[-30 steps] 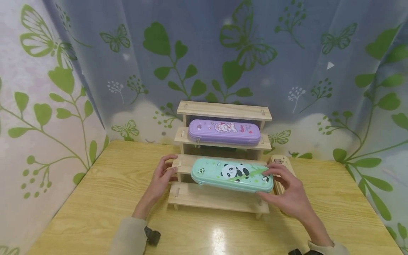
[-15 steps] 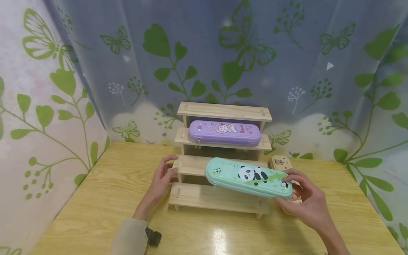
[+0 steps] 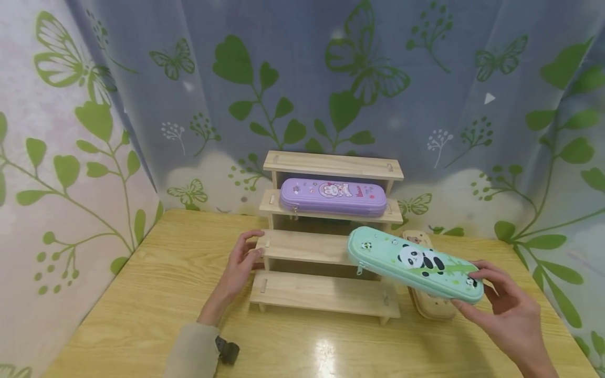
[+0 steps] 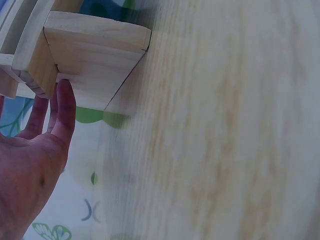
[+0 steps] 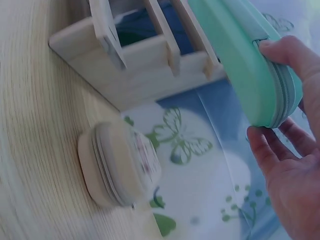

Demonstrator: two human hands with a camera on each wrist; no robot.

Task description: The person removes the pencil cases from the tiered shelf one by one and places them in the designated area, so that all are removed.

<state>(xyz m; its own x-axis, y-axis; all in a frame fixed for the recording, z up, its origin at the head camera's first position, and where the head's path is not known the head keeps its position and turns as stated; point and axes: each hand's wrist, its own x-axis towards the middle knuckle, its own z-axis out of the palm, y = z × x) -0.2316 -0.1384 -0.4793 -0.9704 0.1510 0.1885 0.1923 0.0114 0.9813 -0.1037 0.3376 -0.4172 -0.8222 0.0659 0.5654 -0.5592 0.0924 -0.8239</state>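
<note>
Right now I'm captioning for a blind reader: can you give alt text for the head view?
A person's right hand holds a green panda pencil case in the air beside a stepped wooden rack, while the left hand touches the rack's left end. A purple pencil case lies on an upper step.

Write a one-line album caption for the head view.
Right hand holds a green panda case beside the wooden rack; left hand touches the rack's end.

Beige sleeve (image 3: 191,349), black wrist strap (image 3: 227,350), bare hands.
</note>
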